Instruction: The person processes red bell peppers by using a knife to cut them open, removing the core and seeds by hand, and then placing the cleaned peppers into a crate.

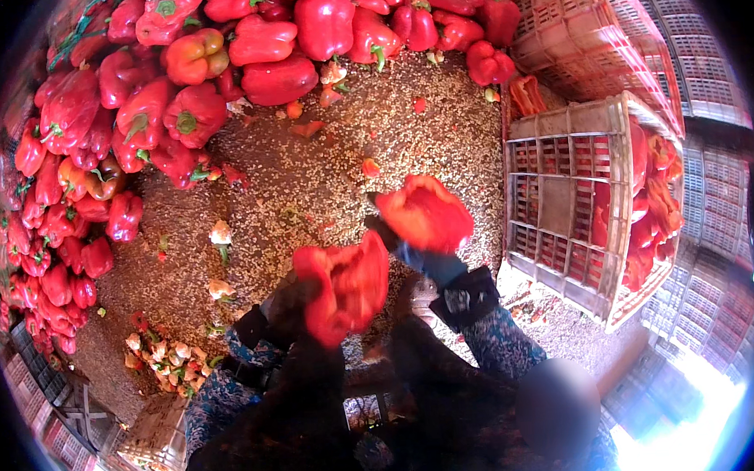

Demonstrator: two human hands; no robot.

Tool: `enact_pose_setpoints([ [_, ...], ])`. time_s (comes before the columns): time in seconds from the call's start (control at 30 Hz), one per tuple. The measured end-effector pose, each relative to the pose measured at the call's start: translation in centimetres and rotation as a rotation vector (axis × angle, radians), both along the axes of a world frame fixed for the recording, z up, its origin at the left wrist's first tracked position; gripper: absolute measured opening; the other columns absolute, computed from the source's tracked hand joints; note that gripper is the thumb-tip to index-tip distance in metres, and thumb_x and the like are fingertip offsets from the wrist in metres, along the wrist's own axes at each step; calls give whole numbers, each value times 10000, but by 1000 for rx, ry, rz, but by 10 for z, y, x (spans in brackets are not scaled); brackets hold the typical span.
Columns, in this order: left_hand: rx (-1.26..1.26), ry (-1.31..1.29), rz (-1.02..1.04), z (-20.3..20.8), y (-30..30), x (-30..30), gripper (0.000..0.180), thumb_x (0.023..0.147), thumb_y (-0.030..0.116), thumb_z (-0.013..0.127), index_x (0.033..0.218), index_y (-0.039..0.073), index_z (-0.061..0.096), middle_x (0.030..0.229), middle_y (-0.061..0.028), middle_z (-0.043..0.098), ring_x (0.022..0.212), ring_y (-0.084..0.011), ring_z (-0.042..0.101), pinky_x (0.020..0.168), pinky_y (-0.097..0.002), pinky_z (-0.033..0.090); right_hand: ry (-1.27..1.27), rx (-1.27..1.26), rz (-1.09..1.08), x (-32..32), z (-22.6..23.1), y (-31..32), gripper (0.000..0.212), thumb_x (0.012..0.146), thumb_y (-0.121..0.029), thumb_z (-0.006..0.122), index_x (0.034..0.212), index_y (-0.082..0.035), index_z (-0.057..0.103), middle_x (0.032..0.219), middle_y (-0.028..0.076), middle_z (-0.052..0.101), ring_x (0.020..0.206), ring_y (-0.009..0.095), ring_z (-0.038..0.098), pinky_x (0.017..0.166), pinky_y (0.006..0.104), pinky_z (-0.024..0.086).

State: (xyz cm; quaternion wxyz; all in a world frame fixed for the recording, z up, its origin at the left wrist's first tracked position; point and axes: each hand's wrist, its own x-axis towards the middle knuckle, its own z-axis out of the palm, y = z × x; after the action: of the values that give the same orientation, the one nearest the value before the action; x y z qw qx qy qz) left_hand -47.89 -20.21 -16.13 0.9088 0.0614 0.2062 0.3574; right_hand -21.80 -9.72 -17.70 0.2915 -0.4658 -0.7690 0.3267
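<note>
In front of me, both of my hands hold opened red bell peppers with their hollow insides showing. My left hand [284,303], dark and partly hidden, is closed on one bell pepper [346,291] with a ragged rim. Slightly farther off and to the right, my right hand [385,233] grips another bell pepper [429,215], its orange-red inside turned up. Dark fingertips show at that pepper's left side, and a blue cuff lies below it. The two peppers are close together but apart. I see no knife in either hand.
Whole red peppers [195,113] are heaped at the left and far side. Pale seeds [307,167] cover the ground. Stems and cores [170,362] lie piled at lower left. At right, a tilted plastic crate [560,185] holds cut red peppers [645,211], with stacked crates [583,33] beyond.
</note>
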Motion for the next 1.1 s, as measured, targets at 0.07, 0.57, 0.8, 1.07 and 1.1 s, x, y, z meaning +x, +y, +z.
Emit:
enact_pose_setpoints([
  [0.07,-3,190,-145,40,17,-2,840,864,405,711,1484,0,316,1456,-146,472,1287,-270,512,1096,-422,427,-51,-364,-35,15,-51,2,351,936,-206,633,1269,-105,585,1098,90,700,990,199,671,789,303,527],
  [0.57,250,418,-126,-112,-17,-36,535,957,280,628,1399,26,464,1274,-119,607,1090,-234,624,915,-370,538,440,-1315,-126,-25,132,-20,274,911,-304,698,934,-37,638,684,2,592,599,71,537,539,249,418],
  [0.8,432,792,-119,-14,27,-12,493,973,272,628,1367,5,502,1183,-114,660,972,-170,654,845,-336,542,328,-987,-305,-1,140,-41,162,911,-208,727,893,-51,692,753,-2,649,649,73,589,561,252,475],
  [1.07,156,878,-23,41,58,36,440,976,229,608,1342,-5,539,1061,-68,658,926,-137,633,759,-284,529,-582,338,-893,176,281,-44,119,931,-136,639,951,-46,714,699,93,675,577,185,644,525,338,505],
  [1.1,194,875,-24,39,59,44,441,976,228,608,1343,-6,538,1061,-68,656,926,-135,630,757,-284,527,-875,561,-877,217,301,-40,149,932,-156,643,1018,-55,712,744,127,687,592,218,661,535,362,515],
])
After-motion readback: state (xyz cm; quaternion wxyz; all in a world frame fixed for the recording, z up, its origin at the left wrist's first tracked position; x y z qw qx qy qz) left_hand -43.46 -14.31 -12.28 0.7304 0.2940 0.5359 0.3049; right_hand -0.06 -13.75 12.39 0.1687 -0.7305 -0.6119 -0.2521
